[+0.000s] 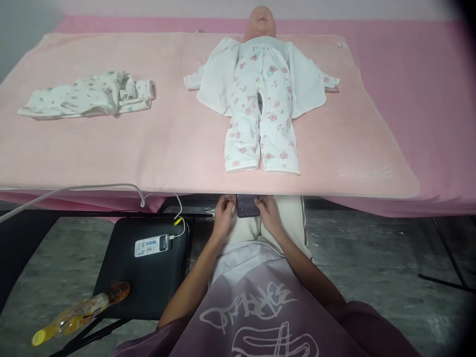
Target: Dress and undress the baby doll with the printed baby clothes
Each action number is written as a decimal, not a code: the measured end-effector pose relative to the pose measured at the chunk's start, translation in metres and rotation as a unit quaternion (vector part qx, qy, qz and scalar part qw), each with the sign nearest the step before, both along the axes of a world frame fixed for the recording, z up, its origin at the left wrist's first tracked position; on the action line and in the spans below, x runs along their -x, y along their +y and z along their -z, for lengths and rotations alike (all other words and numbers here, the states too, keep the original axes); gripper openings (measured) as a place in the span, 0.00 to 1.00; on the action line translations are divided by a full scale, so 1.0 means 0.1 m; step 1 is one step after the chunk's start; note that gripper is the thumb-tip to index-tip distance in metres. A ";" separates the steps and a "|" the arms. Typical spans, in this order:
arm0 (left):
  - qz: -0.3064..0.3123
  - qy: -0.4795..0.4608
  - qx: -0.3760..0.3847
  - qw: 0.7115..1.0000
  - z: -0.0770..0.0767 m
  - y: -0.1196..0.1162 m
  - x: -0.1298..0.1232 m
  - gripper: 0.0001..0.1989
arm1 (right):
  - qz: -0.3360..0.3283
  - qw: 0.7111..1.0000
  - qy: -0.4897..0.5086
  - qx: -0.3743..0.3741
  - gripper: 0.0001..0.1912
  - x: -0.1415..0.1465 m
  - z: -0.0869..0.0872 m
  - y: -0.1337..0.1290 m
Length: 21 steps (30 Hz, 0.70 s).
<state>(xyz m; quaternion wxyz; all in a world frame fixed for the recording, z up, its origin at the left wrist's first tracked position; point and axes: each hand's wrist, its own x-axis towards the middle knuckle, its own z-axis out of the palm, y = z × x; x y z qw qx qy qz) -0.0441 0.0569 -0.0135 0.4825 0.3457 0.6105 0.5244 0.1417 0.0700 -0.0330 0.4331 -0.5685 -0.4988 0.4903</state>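
Note:
Below the table's front edge, over my lap, is a dark smartphone (248,206). My left hand (224,214) is closed at its left edge, fingers curled. On the opposite edge, my right hand (268,213) grips the phone with the thumb over its side. The phone's far end is hidden under the table edge. Straight ahead on the table lies a doll (262,22) on its back. White baby trousers (273,118) with a pink print lie over the doll's front, and a white long-sleeved top (308,82) spreads out beneath them.
A pink blanket (178,148) covers the table. Folded patterned baby clothes (85,96) lie at the left. Beside me, a black stool (148,282) bears a white power bank (151,246) with a cable (111,186) and a yellow-capped bottle (84,312).

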 end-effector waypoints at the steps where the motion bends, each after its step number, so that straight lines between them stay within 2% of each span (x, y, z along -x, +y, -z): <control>1: 0.001 -0.001 -0.003 1.000 0.01 -0.01 0.00 0.10 | 0.000 1.000 -0.004 0.001 0.15 0.00 0.00 0.00; 9: -0.015 0.021 -0.001 1.000 0.07 -0.06 0.01 0.09 | 0.009 0.999 -0.034 0.001 0.21 0.05 -0.03 0.04; 13: -0.006 0.032 0.001 0.999 0.08 -0.08 0.02 0.10 | -0.016 1.000 -0.020 0.002 0.21 0.03 -0.09 0.01; 18: -0.008 0.043 -0.006 0.999 0.10 -0.10 0.03 0.11 | -0.043 0.999 -0.005 -0.001 0.37 0.06 -0.17 -0.04; 21: -0.007 0.044 -0.008 0.999 0.12 -0.09 0.02 0.11 | -0.043 0.999 -0.021 0.002 0.38 0.05 -0.14 -0.05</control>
